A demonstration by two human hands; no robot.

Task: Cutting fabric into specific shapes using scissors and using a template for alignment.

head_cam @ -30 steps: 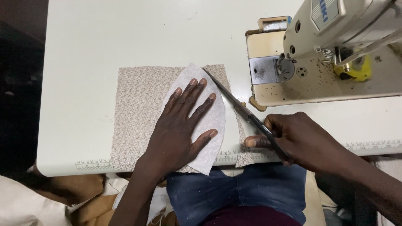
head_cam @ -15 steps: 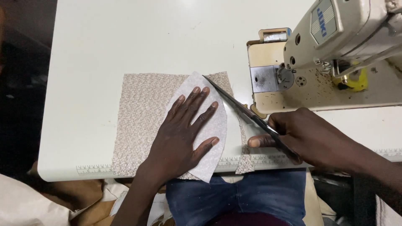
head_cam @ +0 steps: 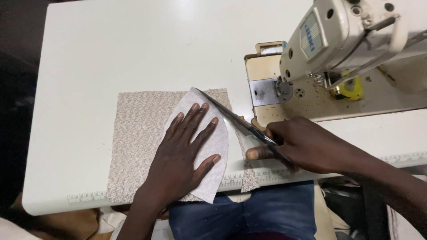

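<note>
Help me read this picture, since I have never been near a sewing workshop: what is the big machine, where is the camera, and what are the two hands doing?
The camera sits on the person's head, looking down at a white table. At upper right stands a cream sewing machine. A speckled piece of fabric lies flat on the table, with a pale curved pattern piece on top. The left hand presses the pattern down, fingers spread. The right hand holds scissors, their blades lying along the pattern's right edge. A printed ruler strip runs along the table's near edge.
</note>
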